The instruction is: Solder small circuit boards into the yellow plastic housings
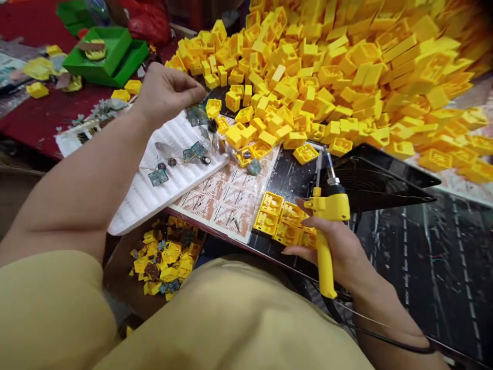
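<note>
My right hand [341,241] is wrapped around a yellow soldering gun [326,257], its metal tip pointing away from me. Its thumb and fingertips reach the small open yellow plastic housings [287,221] grouped at the table edge. Over the far edge of a white foam board [169,149], my left hand [167,95] has thumb and finger pinched together. Just under that pinch is a dark green circuit board [197,115]; whether the fingers hold it or its wire, I cannot tell. More small boards with wires, like this circuit board [157,177], lie on the foam.
A large heap of yellow housings [308,77] covers the back. A black fan-like frame [381,177] stands right of the soldering gun, whose cable runs past my forearm. Green trays [103,56] sit at back left. Below the table, a box [119,267] holds yellow parts.
</note>
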Demonstrator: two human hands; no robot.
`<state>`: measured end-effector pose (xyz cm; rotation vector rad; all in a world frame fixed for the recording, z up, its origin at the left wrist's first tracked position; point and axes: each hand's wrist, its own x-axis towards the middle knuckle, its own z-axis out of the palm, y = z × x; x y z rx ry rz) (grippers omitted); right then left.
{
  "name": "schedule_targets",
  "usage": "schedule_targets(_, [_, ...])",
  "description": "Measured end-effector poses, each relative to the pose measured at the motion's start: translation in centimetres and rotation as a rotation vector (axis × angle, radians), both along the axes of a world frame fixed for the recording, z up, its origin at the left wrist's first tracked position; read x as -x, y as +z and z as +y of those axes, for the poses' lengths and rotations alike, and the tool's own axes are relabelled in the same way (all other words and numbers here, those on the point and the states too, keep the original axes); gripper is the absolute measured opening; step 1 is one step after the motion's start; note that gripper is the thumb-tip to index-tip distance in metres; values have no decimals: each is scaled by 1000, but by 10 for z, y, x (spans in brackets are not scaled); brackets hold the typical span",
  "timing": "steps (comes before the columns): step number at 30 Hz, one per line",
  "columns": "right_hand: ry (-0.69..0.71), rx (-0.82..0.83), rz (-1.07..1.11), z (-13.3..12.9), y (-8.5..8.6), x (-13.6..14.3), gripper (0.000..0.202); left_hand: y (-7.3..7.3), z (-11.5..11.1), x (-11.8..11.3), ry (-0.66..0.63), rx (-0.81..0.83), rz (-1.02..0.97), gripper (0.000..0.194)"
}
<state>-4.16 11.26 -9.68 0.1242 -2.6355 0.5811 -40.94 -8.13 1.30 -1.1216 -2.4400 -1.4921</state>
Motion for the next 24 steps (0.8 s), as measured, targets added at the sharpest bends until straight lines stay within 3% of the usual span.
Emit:
schedule_targets(4, [43,-60,28,-9,1,23,50,13,3,-17,-48,-246,-43,12])
schedule_targets(7, [46,-84,-6,-16,-3,40,54,27,12,-30,-148,-216,-167,10])
schedule_targets(9, [62,-96,-43,-20,-6,47,52,26,20,-41,-212,-128,-287,13])
schedule_targets(11, [75,-108,-78,-24,-8,50,48,14,28,-56,-387,32,-374,11])
schedule_targets(14, [54,-117,-120,-28,-7,44,45,-19,44,-84,-861,440,-423,6])
schedule_targets(16, [36,-101,-126,-27,-4,35,47,-42,53,-104,-1092,690,-381,9])
schedule_targets(18, [22,-38,-88,-25,0,24,52,-60,59,-120,-1144,825,-284,12])
schedule_targets(20, [0,51,-22,-21,5,14,51,-71,58,-128,-1089,842,-229,14])
schedule_targets(24, [-110,146,117,-16,13,-1,37,-73,43,-129,-975,714,-318,18])
